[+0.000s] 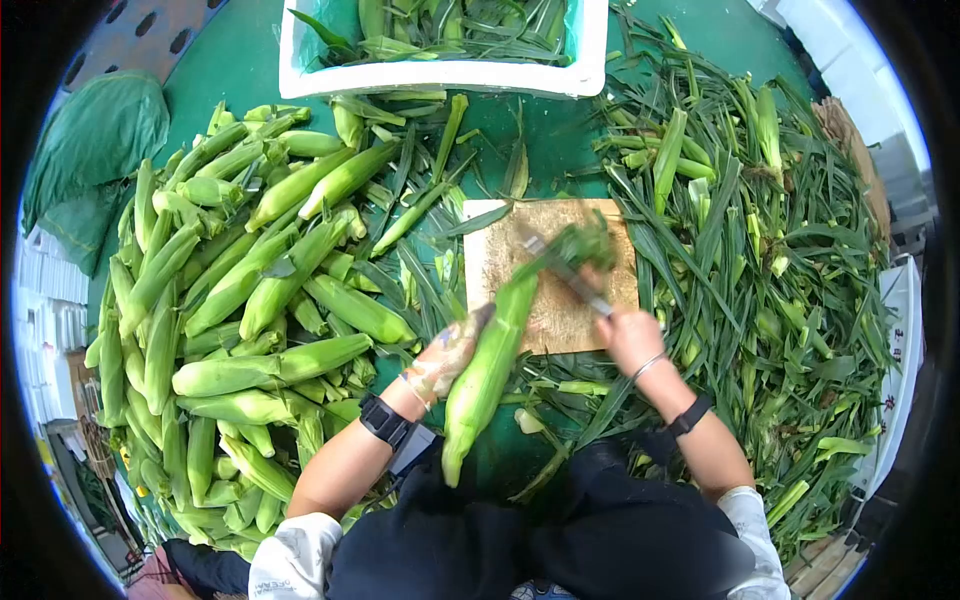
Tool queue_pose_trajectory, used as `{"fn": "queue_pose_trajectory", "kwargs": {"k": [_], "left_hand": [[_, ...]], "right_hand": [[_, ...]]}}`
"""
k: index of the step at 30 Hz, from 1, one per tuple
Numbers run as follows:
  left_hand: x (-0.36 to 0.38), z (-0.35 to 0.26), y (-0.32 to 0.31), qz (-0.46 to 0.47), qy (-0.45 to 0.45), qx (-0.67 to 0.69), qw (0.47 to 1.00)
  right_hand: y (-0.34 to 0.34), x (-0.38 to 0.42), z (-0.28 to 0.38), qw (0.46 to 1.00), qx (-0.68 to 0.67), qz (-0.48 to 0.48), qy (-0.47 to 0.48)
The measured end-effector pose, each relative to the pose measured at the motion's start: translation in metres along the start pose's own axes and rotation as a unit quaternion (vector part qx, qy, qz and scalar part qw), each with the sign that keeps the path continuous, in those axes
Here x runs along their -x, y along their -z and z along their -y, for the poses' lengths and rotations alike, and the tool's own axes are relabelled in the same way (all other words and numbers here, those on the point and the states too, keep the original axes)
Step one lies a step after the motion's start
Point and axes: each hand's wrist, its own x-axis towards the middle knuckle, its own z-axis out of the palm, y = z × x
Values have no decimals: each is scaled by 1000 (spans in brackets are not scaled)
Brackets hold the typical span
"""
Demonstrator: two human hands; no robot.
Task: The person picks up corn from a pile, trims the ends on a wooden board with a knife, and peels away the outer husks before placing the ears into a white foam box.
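Note:
An ear of corn in its green husk (485,375) slants across the near left edge of a wooden cutting board (560,332). Wrapped round its side is my left hand (443,362), which looks gloved, with dark fingertips. My right hand (633,340) grips a knife (572,278) by its handle at the board's right edge. The blade crosses over the board near the corn's leafy far end, which is smeared by motion.
Many husked-on corn ears (270,285) are heaped on the left. Cut leaves and stalks (745,300) pile up on the right. Beyond the board stands a white foam box (440,80) holding more leaves. A green sack (95,140) lies far left.

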Motion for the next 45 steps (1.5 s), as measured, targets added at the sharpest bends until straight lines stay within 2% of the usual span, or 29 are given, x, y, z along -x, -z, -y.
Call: {"fn": "queue_pose_trajectory", "kwargs": {"k": [3,4,5,6,7,9,10,13,15,16,19,20,22,23,25,27,28,30,31,32,33,35,36,38,39,41,43,44,45], "left_hand": [[-21,-5,13,-13,-60,12,998],[-17,-23,2,-74,-52,25,996],[-13,-39,-14,-123,-117,94,981],[-21,-45,-14,-80,-167,199,962],[-32,-49,-14,-37,-210,302,929],[-64,-42,10,-8,-285,302,910],[-78,-31,29,7,-324,212,922],[-93,0,59,68,-176,304,934],[-97,10,69,86,-160,358,916],[-96,13,71,92,-157,371,911],[-98,24,82,86,-164,400,898],[-96,23,85,65,-163,365,914],[-60,-7,71,14,-148,269,952],[-53,-4,71,6,-197,278,940],[-13,-14,82,-28,-222,270,937],[52,-35,92,-65,-280,293,912],[84,-38,109,-124,-317,260,904],[166,-65,131,-262,-370,187,872],[210,-73,148,-351,-376,112,850],[250,-76,170,-443,-379,36,812],[296,-75,197,-510,-350,-115,778],[367,-81,240,-596,-360,-61,715],[402,-88,268,-666,-299,-34,683],[457,-85,316,-689,-317,-234,608],[487,-82,359,-716,-225,-380,540],[541,-76,441,-745,18,-580,329],[513,-107,445,-853,221,-472,33],[494,-119,439,-830,202,-520,-8],[460,-133,430,-805,166,-568,-43]], "right_hand": [[14,-12,-38,981,-58,-135,-128],[33,-12,-38,971,-96,-157,-151],[54,-9,-38,959,-134,-176,-175],[70,-7,-35,938,-206,-229,-157],[85,-2,-29,910,-273,-280,-141],[130,11,12,792,-497,-330,-129],[139,16,17,757,-536,-366,-76],[155,20,45,673,-595,-440,8],[116,17,45,689,-574,-436,81],[88,19,47,733,-549,-396,61],[-30,29,26,939,-321,-56,-109],[-46,36,27,906,-398,27,-140],[-39,35,22,885,-416,72,-196],[-21,38,22,862,-431,107,-242],[-2,39,11,944,-292,-4,-156],[16,41,1,945,-217,-2,-245],[11,41,-22,937,-229,-9,-263],[-12,46,-88,952,-139,-152,-226],[-11,46,-127,958,-162,-140,-189],[-33,42,-179,953,-127,-175,-215],[21,52,-117,955,-88,-102,-264],[-5,52,-135,965,45,-139,-218],[3,47,-106,962,47,-103,-248],[-7,38,-90,977,48,-115,-174],[4,33,-60,982,43,-105,-149],[26,18,-19,985,56,-68,-145],[38,11,-1,985,105,44,-127],[-8,9,-43,985,-139,-70,-72],[-16,9,-45,982,-149,-112,-16]]}}
